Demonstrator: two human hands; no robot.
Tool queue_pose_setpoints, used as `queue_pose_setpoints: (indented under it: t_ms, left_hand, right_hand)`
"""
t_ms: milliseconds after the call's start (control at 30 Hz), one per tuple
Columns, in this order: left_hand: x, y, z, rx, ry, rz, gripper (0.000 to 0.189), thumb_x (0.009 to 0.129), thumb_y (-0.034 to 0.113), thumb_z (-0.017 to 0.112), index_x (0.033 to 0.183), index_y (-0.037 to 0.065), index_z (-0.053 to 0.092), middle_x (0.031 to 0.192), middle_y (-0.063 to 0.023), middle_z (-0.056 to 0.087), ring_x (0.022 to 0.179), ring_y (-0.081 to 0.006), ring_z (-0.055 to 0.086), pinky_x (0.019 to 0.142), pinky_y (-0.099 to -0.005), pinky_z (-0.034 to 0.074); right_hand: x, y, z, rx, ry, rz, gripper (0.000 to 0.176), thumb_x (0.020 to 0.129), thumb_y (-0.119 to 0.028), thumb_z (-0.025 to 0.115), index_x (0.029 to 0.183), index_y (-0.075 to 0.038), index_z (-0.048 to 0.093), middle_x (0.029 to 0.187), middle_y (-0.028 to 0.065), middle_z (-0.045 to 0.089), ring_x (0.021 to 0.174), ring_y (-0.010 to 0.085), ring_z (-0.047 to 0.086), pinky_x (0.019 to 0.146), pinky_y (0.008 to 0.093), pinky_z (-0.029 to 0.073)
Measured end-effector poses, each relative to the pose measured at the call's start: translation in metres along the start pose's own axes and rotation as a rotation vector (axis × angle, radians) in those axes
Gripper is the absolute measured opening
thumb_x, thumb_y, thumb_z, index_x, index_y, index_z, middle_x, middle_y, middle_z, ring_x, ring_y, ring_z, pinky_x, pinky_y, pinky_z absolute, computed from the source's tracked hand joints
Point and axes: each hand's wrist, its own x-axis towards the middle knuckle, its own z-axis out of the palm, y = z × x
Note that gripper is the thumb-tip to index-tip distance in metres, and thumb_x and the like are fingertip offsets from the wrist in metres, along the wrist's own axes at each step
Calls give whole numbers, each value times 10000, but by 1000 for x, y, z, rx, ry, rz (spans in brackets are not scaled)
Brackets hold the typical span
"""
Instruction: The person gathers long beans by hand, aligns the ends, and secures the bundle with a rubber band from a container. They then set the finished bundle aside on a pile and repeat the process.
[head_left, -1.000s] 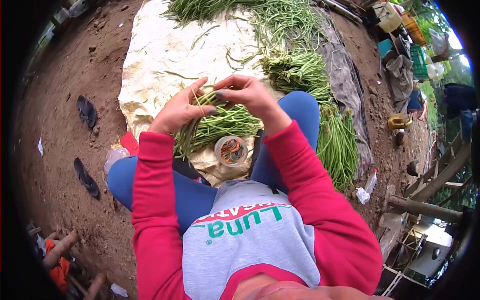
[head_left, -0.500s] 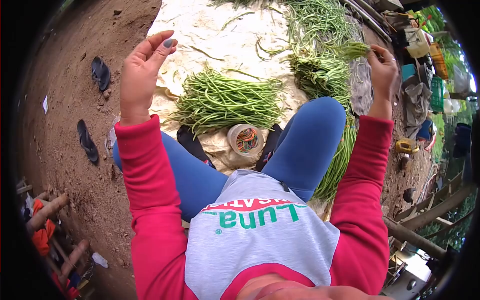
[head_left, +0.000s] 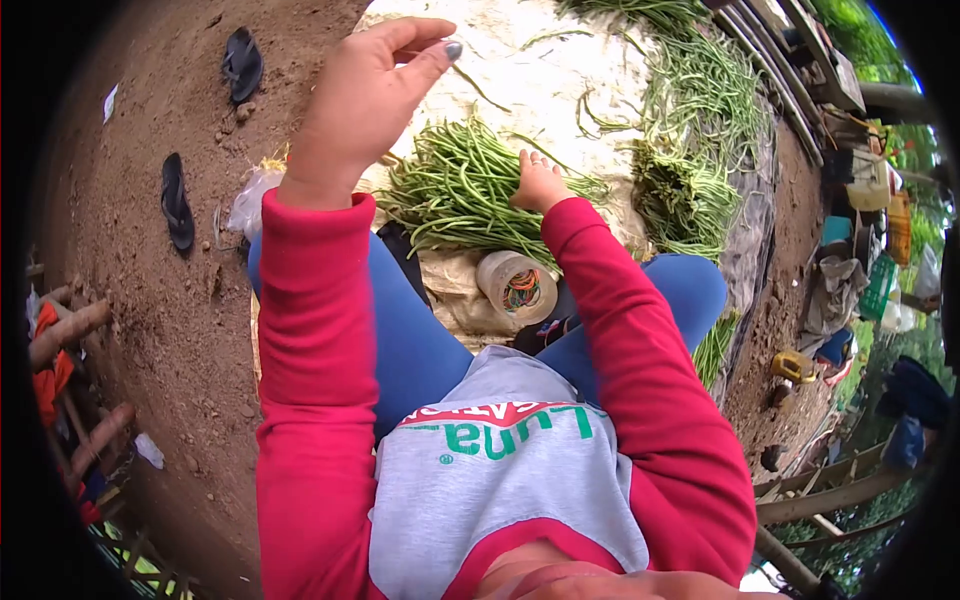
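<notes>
Long beans (head_left: 450,195) heaped up front
Left hand (head_left: 365,95) was up, loose and empty; right hand (head_left: 538,185) sat on them, grip unclear.

Right hand (head_left: 540,185) on bean pile (head_left: 450,190) (left hand (head_left: 365,95) raised).

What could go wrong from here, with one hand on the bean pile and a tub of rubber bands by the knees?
The tub of rubber bands sits, seemingly tilted, on crumpled sacking between the legs; a leg shift could spill bands into the dirt.
The right hand rests on loose long beans near the sacking's edge; a careless pull might drag some onto the dirt.
</notes>
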Motion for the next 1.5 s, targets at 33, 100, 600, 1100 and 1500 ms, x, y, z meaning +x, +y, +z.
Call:
queue_pose_setpoints:
  t_ms: [33, 100, 600, 1100, 1500]
  left_hand:
    - [0, 1, 0, 24, -2, 32, 321, 909, 219, 657, 1147, 4, 647, 999, -42, 681, 920, -95, 602, 827, -234, 464]
    - [0, 5, -3, 102, 8, 93, 307, 910, 212, 652, 1138, 7, 653, 969, -37, 689, 869, -80, 604, 772, -225, 475]
    - [3, 34, -5, 32, -4, -67, 314, 846, 72, 600, 1109, -99, 609, 924, -216, 687, 798, -229, 675, 743, -306, 522]
    - [6, 14, 2, 261, 11, 173, 278, 817, 130, 635, 1030, -48, 652, 834, -217, 673, 759, -321, 672, 704, -367, 530]
    - [7, -27, 43, 588, -183, 99, 300, 850, 229, 626, 1063, 22, 666, 921, -175, 682, 858, -318, 659, 787, -401, 516]
  right_hand:
    - [5, -4, 3, 133, -64, 37, 950, 697, -336, 732, 1451, -17, 251, 1423, 229, 394, 1342, 345, 371, 1101, 515, 281]
    - [18, -11, 8, 244, -205, 54, 1023, 678, -353, 744, 1479, -21, 202, 1415, 237, 401, 1328, 366, 380, 1104, 502, 282]
    - [10, -1, 13, 370, -131, -212, 1200, 568, -285, 847, 1503, -47, 134, 1479, 221, 317, 1367, 358, 323, 1120, 393, 302]
    - [5, 2, 4, 301, -12, -111, 717, 798, -304, 702, 1370, 16, 413, 1309, 236, 516, 1190, 346, 524, 999, 390, 427]
    - [10, -9, -8, 199, 74, -146, 526, 658, -320, 773, 1039, 6, 614, 1070, 218, 621, 1028, 339, 593, 901, 407, 473]
